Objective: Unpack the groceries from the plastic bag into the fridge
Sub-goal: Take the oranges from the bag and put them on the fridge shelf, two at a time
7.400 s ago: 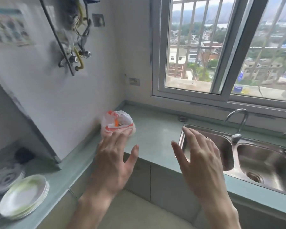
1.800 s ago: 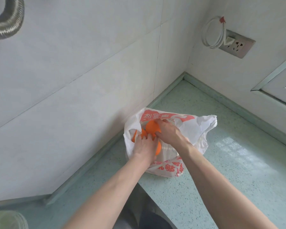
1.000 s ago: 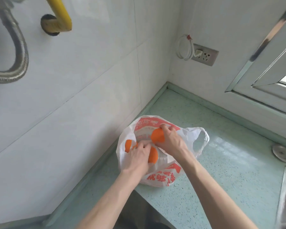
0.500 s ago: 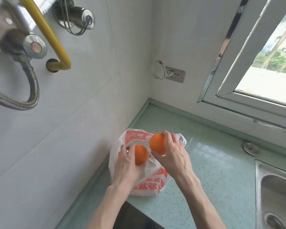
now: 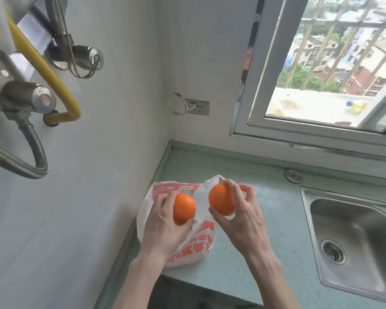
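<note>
head view shows the left hand (image 5: 163, 221) wrapped round one orange (image 5: 184, 208), fingers curled over its far side and the thumb under it. the right hand (image 5: 241, 217) has a second orange (image 5: 222, 199) pinched between thumb and fingertips, the palm not closed on it. both fruits are lifted just above the bag (image 5: 187, 246), which slumps on the tabletop (image 5: 265, 230) in the corner by the wall. whether anything is left inside the bag cannot be told; its mouth is hidden behind the hands.

risk sits mostly with the right hand. that hold looks light, on a smooth round fruit, so a quick turn toward the fridge could let it roll out of the fingertips. if it drops it could roll across the tabletop into the sink (image 5: 352, 237) to the right, or off the front edge to the floor.

a bag handle (image 5: 212, 181) stands up just beside the right orange. if a finger is hooked through it, pulling away would drag the light bag along and could spill whatever remains.

no fridge is in sight, so both hands will be full on arrival, and opening the door may force one orange to be tucked or set down, another chance for a slip.
</note>
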Motion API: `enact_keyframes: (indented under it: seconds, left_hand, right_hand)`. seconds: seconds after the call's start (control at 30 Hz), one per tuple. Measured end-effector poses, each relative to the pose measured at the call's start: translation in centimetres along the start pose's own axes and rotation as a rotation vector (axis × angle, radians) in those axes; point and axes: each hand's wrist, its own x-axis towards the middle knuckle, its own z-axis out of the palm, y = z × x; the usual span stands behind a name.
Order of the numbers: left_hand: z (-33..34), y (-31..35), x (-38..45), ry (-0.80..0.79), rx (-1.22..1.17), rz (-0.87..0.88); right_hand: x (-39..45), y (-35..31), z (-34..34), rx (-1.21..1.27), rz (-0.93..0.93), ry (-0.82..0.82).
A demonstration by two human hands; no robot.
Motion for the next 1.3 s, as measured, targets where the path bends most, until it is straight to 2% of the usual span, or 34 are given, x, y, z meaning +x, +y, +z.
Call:
enact_keyframes:
  seconds: [0.27,0.47,0.67,0.8,1.17,1.3]
  left_hand:
    - [1.0,2.8,-0.7,-0.063,-0.101,0.232]
    - [3.4,7.2,-2.4,-0.183,-0.195,0.362]
    - [6.4,12.0,-4.0,-0.277,-0.264,0.499]
    - [8.7,15.3,-6.0,-0.363,-0.293,0.575]
    - [14.8,27.1,-18.9,-0.587,-0.474,0.703]
    - [17.0,30.9,-24.9,-0.678,-0.532,0.747]
  right_hand:
    - [-6.2,2.1,-3.9,0.064,0.215,0.224]
    - [-11.3,4.0,-7.3,0.051,0.388,0.391]
    - [-15.6,6.4,-11.5,-0.051,0.500,0.541]
    - [-19.3,7.9,-14.5,-0.009,0.545,0.624]
    - [-35.7,12.7,-22.1,-0.135,0.722,0.836]
    - [-42.4,14.3,-24.7,-0.110,0.804,0.904]
